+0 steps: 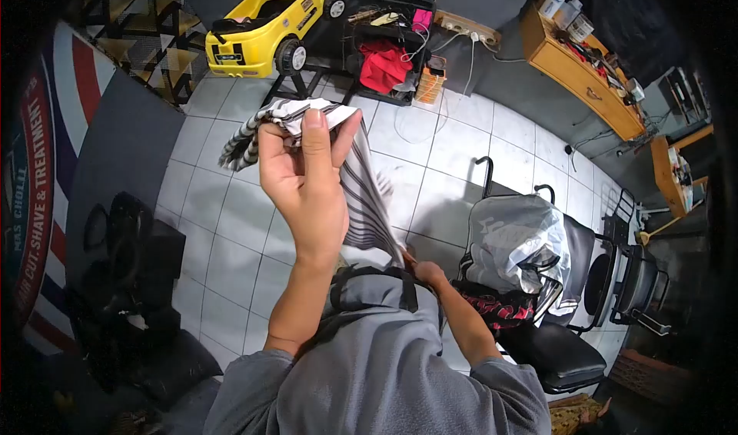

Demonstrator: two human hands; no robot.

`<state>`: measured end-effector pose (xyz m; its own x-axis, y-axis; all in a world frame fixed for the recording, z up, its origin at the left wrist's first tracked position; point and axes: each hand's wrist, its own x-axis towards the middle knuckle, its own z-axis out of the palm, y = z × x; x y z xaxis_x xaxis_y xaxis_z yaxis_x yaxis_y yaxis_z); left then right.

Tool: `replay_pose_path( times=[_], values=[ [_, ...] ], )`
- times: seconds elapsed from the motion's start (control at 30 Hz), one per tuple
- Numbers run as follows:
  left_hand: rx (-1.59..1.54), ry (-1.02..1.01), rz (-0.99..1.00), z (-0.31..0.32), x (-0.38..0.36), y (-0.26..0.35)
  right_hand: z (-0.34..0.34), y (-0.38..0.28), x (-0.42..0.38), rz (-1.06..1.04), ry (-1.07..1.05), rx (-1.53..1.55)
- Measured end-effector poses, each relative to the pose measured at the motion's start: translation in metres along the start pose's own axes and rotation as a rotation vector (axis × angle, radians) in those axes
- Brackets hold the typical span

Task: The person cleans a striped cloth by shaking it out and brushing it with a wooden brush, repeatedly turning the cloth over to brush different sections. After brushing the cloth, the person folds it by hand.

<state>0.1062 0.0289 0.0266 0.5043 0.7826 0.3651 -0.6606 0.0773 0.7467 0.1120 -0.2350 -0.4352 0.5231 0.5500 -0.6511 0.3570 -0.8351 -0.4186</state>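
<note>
A white cloth with dark stripes (pixel 361 197) hangs stretched between my two hands in front of my body. My left hand (pixel 311 174) is raised and pinches its upper edge between thumb and fingers. A bunched part of the cloth droops to the left, behind that hand. Low near my waist, my right hand (pixel 423 270) is closed on the lower end of the cloth; its fingers are partly hidden.
Ahead stand a yellow toy car (pixel 273 28) and an open black case (pixel 388 58) with a red cloth. To my right is a chair draped with a grey-white cape (pixel 515 239). Wooden drawers (pixel 584 81) hang on the right wall. White tiles (pixel 223 212) cover the floor.
</note>
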Motion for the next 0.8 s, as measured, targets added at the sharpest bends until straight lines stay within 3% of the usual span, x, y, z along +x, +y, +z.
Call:
replay_pose_path(
  times=[0.07,0.17,0.23,0.3,0.37,0.43,0.47,0.53,0.67,0.77,0.8],
  values=[
    [-0.013,0.016,-0.004,0.0,-0.002,-0.004,0.005,0.016,0.002,-0.057,0.019,-0.041],
    [-0.029,0.048,-0.031,0.0,-0.009,-0.008,-0.033,-0.022,-0.003,0.145,0.336,0.275],
    [-0.047,0.059,-0.061,0.0,-0.016,-0.015,-0.08,-0.068,-0.01,0.063,0.618,0.5],
    [-0.081,0.093,-0.091,0.002,-0.023,-0.022,-0.139,-0.129,-0.047,-0.166,0.547,1.179],
    [-0.105,0.066,-0.092,0.007,-0.03,-0.026,-0.186,-0.194,-0.097,-0.401,0.518,1.489],
    [-0.105,0.073,-0.16,0.019,-0.04,-0.022,-0.203,-0.23,-0.132,-0.589,0.481,1.468],
    [-0.103,0.054,-0.181,0.022,-0.044,-0.023,-0.207,-0.246,-0.135,-0.701,0.688,1.127],
    [-0.083,-0.002,-0.126,0.025,-0.053,-0.022,-0.204,-0.254,-0.129,-0.741,0.773,0.718],
    [-0.106,-0.017,-0.114,0.026,-0.04,-0.009,-0.127,-0.208,-0.037,-0.532,0.397,0.503],
    [-0.115,-0.004,-0.058,0.019,-0.021,-0.001,-0.058,-0.117,0.017,-0.327,0.179,-0.004],
    [-0.13,0.017,-0.062,0.015,-0.017,0.0,-0.021,-0.072,0.046,-0.116,0.038,-0.056]
  ],
)
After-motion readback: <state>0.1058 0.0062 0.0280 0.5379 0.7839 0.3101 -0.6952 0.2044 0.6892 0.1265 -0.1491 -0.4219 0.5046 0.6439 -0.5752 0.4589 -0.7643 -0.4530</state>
